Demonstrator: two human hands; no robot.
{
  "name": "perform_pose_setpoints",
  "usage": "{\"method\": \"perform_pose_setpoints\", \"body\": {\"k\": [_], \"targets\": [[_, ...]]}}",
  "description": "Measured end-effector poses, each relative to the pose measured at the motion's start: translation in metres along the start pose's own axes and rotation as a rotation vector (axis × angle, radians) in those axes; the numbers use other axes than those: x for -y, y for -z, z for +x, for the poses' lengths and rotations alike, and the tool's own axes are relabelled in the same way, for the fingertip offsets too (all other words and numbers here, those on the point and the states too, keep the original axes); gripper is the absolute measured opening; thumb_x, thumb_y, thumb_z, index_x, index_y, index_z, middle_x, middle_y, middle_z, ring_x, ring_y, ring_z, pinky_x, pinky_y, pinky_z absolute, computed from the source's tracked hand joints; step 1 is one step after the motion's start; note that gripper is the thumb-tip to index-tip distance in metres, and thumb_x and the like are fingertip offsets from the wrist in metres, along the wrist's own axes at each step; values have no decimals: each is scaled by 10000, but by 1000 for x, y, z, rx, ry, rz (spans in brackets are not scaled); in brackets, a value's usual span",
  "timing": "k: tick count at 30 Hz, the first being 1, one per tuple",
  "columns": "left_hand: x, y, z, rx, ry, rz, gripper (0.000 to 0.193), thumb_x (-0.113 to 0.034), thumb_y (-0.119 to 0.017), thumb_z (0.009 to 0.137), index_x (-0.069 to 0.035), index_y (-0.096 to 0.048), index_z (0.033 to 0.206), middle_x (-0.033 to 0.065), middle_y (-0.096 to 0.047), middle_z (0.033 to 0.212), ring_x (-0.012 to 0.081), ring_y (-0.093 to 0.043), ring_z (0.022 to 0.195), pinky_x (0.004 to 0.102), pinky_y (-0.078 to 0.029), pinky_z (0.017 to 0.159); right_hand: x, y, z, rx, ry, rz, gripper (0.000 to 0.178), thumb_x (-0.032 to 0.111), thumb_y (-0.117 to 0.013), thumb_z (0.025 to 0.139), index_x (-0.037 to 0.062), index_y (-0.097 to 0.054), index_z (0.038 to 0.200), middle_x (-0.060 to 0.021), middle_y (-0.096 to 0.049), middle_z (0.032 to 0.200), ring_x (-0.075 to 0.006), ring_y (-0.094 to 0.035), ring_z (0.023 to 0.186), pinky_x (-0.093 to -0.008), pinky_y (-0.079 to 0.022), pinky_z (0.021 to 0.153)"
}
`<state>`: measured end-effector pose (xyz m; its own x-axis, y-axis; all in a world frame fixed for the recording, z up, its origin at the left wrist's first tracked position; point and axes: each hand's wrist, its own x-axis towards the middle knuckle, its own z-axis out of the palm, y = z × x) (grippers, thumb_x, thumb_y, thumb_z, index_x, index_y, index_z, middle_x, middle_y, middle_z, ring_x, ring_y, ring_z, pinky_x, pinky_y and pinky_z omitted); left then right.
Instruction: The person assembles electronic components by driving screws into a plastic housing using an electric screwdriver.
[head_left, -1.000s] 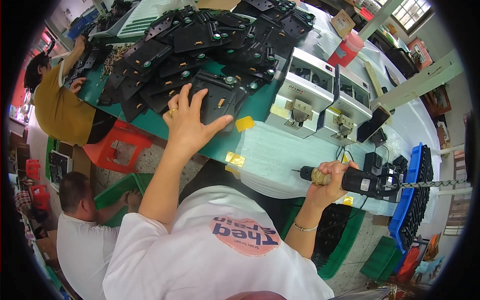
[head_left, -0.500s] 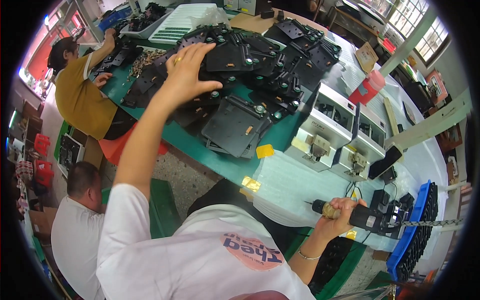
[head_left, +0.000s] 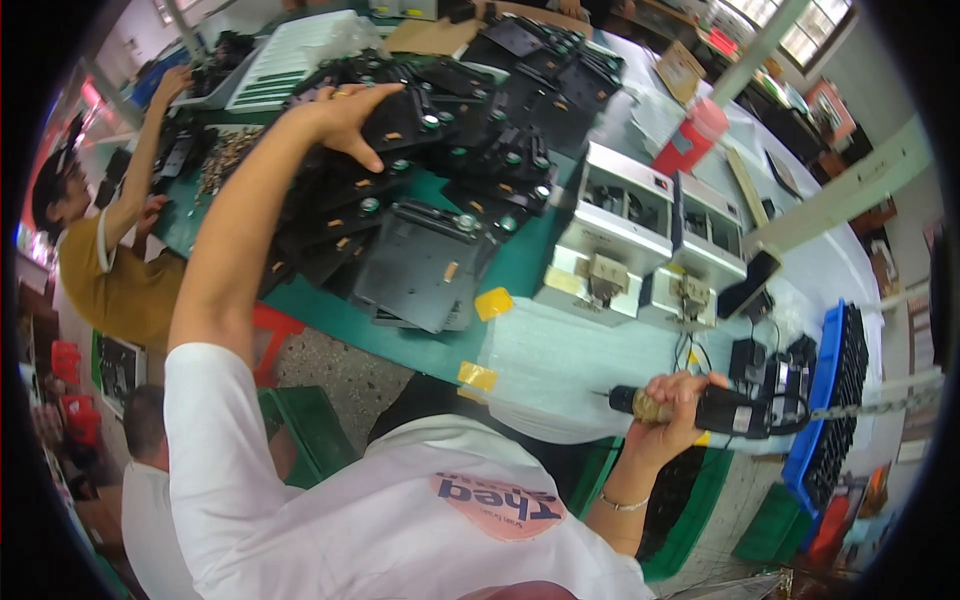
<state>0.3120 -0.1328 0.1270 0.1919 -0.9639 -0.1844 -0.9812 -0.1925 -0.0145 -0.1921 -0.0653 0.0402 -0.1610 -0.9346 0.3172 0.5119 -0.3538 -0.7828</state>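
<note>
My left hand (head_left: pixel 352 122) reaches over a heap of flat black plastic plates (head_left: pixel 440 125). Its fingers are stretched out and the thumb stands apart; the fingertips lie at a plate's edge, and I cannot tell whether they touch it. In front of the heap, a small stack of black plates (head_left: pixel 412 265) lies on the green tabletop. Each plate carries a small tan strip, and several show a round metallic part at one corner. At the right, my right hand (head_left: pixel 672 408) is closed around a black electric screwdriver (head_left: pixel 735 410) with tan tape near its nose, its bit pointing left.
Two silver box-shaped machines (head_left: pixel 610 225) stand right of the heap, with a red jar (head_left: pixel 690 135) behind them. A blue tray (head_left: pixel 815 400) of black parts lies far right. White foam sheet (head_left: pixel 550 350) covers the near table. Two co-workers (head_left: pixel 110 280) sit at left.
The view has swung, so the table contents sit further left. My left hand has gone further over the heap, its fingers now at a plate. My right hand keeps the screwdriver.
</note>
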Motion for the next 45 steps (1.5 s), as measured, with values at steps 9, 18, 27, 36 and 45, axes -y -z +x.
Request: {"method": "perform_pose_setpoints", "body": {"k": [9, 18, 27, 36, 45], "targets": [[13, -6, -2, -106, -105, -61, 1245, -256, -902, 463, -320, -206, 1494, 168, -467, 1389, 363, -363, 1351, 500, -252, 1097, -2, -45, 45, 166, 147, 183, 431, 82, -624, 847, 101, -423, 1228, -12, -437, 713, -136, -453, 643, -309, -442, 599], [-11, 2, -53, -421, -279, -405, 1127, -208, -827, 499, -244, -278, 1482, 197, -455, 1362, 377, -397, 1324, 442, -291, 1106, -26, -76, 67, 342, 309, 20, 399, 68, -600, 851, 89, -425, 1209, -36, -466, 751, -150, -491, 626, -330, -473, 594], [-161, -11, -187, -398, -505, -560, 998, -214, -837, 515, -142, -401, 1410, 203, -412, 1368, 381, -404, 1262, 454, -299, 1067, -37, -72, 79, 363, 324, -81, 381, 32, -591, 854, 75, -428, 1196, -49, -490, 743, -151, -503, 617, -341, -484, 583], [-253, -94, -206, -79, -619, -764, 935, -281, -825, 613, -173, -374, 1425, 235, -337, 1340, 416, -372, 1225, 518, -280, 1019, -37, -76, 78, 421, 315, -69, 368, 42, -583, 869, 67, -428, 1201, -53, -493, 745, -159, -491, 625, -343, -465, 574], [-264, -151, -168, -118, -512, -719, 994, -247, -826, 580, -150, -318, 1429, 219, -320, 1389, 411, -307, 1304, 529, -210, 1079, -34, -83, 79, 497, 322, -133, 375, 25, -594, 857, 57, -426, 1191, -61, -493, 733, -159, -487, 600, -344, -468, 554]]}}
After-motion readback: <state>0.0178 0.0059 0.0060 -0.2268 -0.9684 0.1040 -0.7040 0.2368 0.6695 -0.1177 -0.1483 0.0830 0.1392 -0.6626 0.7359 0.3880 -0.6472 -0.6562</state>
